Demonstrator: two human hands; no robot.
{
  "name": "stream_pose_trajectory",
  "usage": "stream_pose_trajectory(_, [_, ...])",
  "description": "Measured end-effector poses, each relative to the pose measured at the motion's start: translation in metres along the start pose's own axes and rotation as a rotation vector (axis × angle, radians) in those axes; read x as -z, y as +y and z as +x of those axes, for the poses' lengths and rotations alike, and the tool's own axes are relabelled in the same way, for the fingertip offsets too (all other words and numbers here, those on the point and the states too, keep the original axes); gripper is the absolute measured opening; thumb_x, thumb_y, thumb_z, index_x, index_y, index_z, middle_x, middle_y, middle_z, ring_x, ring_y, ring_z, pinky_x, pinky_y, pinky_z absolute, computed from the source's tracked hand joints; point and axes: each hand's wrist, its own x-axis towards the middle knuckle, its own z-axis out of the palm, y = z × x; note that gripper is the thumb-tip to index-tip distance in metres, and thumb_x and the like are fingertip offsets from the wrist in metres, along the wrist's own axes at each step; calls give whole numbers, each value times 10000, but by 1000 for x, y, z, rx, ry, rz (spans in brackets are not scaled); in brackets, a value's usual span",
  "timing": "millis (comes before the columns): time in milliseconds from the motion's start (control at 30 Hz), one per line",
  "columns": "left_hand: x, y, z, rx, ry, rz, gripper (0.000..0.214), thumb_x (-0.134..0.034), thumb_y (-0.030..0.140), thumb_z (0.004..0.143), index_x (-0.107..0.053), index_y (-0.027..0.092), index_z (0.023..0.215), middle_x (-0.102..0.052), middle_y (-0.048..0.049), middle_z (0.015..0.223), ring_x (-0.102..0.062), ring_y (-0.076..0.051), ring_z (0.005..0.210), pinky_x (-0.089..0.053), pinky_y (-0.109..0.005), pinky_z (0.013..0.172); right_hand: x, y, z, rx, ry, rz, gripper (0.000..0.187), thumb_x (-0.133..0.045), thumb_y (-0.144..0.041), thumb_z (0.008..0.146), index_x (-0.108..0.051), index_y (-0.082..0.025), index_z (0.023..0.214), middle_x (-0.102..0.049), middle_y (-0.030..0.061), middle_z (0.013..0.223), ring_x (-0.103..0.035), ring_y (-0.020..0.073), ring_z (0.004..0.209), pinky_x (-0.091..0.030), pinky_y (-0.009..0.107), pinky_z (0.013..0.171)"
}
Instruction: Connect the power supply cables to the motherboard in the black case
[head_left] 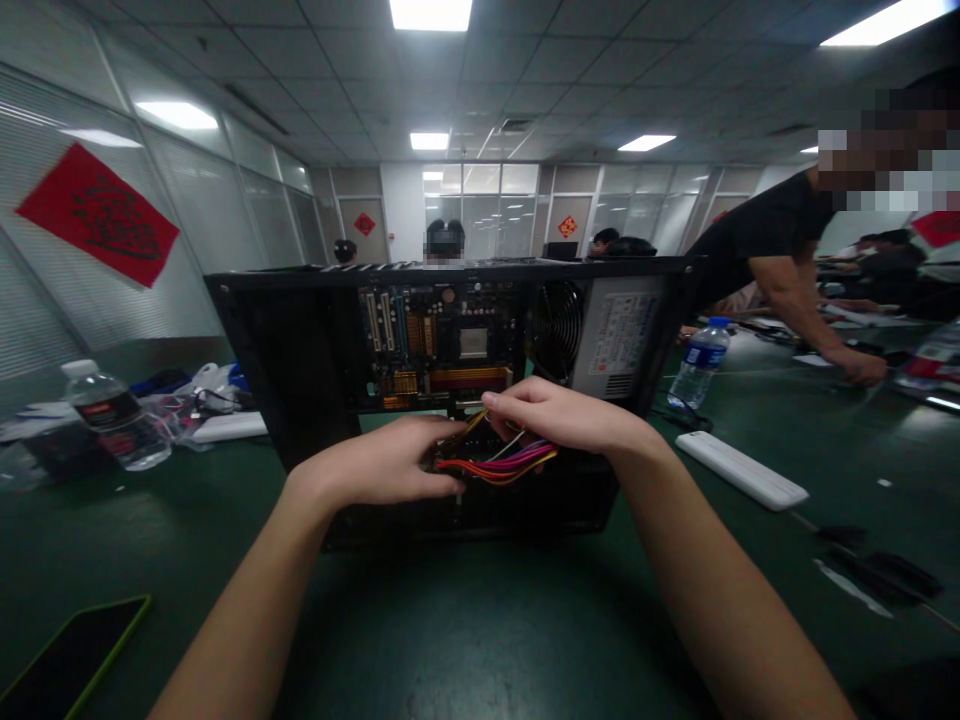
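A black computer case (300, 350) stands on the table with its side uncovered toward me. Inside it are a motherboard (442, 320), a round fan (557, 325) and a silver power supply (622, 335). A bundle of coloured cables (495, 468), red, purple, orange and yellow, hangs in front of the case's lower half. My left hand (397, 460) grips the bundle's left end between thumb and fingers. My right hand (559, 415) is closed around its right part, just below the motherboard. The cable ends are hidden by my fingers.
A phone (79, 655) lies at the front left, with a water bottle (116, 415) beyond it. To the right are another bottle (699, 365), a white power strip (739, 468) and dark cables (877, 570). A person in black (780, 235) leans over the table at right.
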Motion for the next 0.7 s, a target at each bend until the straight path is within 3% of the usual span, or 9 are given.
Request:
stream_pose_trajectory(133, [8,6,-2,-59,84,4,508,-617,362,887,-544,249,1377,-550,-61,1430,-511,-212,1308,-367,-336,1127,3,1,-2,-12,12,53,639,-369,-718,913,-587,-145,734,-492,-3,670,-410,110,617,-348,248,606])
stream_pose_trajectory(233, [15,10,-7,-45,43,-52,311,-537,351,934,-681,212,1173,-699,-43,1160,-640,-178,1050,-470,-267,944,3,-1,-3,-17,-17,58,624,-368,-701,927,-592,-145,753,-502,-4,681,-418,112,626,-358,246,615])
stream_pose_trajectory(333, [22,14,-13,-6,-27,-108,297,-540,374,931,-706,188,1093,-728,-25,988,-654,-157,874,-484,-232,789,1,-1,-2,12,-35,20,629,-342,-673,953,-628,-137,791,-547,10,710,-456,123,649,-379,246,631])
stream_pose_trajectory(433, [28,18,-19,15,-13,-119,300,-565,380,915,-704,186,1097,-730,-16,915,-648,-142,799,-471,-215,715,-4,-3,-3,42,-31,-100,583,-371,-614,975,-676,-133,853,-628,36,771,-525,143,690,-399,250,654])
stream_pose_trajectory(600, [30,21,-22,38,91,-138,218,-638,336,862,-732,178,979,-723,-2,819,-630,-122,710,-459,-194,636,-15,-24,-13,122,284,-314,406,-470,-472,981,-721,-156,939,-703,74,902,-616,174,789,-417,253,707])
stream_pose_trajectory(700, [25,21,-19,62,205,-261,216,-675,355,837,-731,168,930,-715,3,796,-630,-128,715,-466,-195,621,-21,-37,-20,280,291,-151,331,-550,-446,949,-705,-162,1017,-705,59,925,-624,159,790,-442,236,684])
